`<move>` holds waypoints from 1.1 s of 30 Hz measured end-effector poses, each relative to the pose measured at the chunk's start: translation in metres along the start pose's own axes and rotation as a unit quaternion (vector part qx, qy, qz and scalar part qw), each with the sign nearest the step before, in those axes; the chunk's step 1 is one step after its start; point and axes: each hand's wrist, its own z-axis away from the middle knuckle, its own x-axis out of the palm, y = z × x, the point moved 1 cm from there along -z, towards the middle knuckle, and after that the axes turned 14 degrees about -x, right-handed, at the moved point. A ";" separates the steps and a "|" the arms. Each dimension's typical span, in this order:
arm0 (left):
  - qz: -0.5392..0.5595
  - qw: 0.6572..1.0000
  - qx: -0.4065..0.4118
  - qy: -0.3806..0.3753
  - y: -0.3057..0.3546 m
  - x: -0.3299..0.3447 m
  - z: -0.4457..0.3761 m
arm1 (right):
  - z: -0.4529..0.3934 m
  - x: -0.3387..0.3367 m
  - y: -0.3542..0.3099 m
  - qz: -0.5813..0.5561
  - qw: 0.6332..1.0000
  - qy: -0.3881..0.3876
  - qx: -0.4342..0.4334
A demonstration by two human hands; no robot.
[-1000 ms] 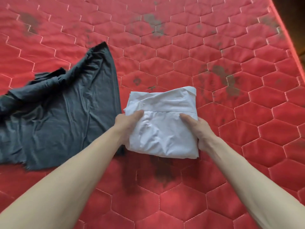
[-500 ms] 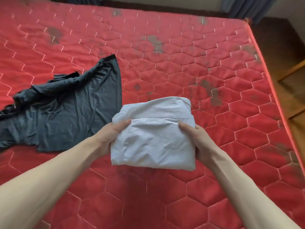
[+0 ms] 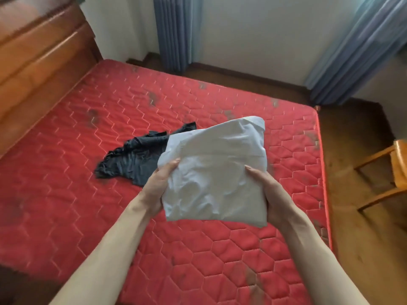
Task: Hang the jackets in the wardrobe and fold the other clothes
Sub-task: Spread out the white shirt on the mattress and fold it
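A folded white shirt (image 3: 215, 170) is held up in the air above the red quilted mattress (image 3: 66, 194). My left hand (image 3: 159, 186) grips its left edge, thumb on top. My right hand (image 3: 271, 192) grips its right edge the same way. A dark grey garment (image 3: 134, 157) lies crumpled and unfolded on the mattress behind the shirt, partly hidden by it.
A wooden headboard (image 3: 37, 62) stands at the left. Blue curtains (image 3: 174, 31) hang on the far wall and at the right. A wooden chair (image 3: 392, 172) stands on the brown floor to the right of the mattress.
Both hands have lifted the folded white shirt off the mattress and raised it. The view has risen, so the room's far wall and floor show now.
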 end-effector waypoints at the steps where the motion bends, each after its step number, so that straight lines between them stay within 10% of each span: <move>1: 0.006 1.000 0.006 -0.003 0.002 0.004 0.030 | 0.017 0.012 -0.015 0.000 1.000 -0.018 0.005; 16: 0.211 0.967 0.121 0.072 -0.067 -0.076 0.325 | 0.145 0.174 -0.044 0.039 0.961 -0.233 0.141; 33: 0.321 0.889 0.265 0.189 -0.120 -0.313 0.565 | 0.245 0.500 0.083 0.095 0.891 -0.414 0.157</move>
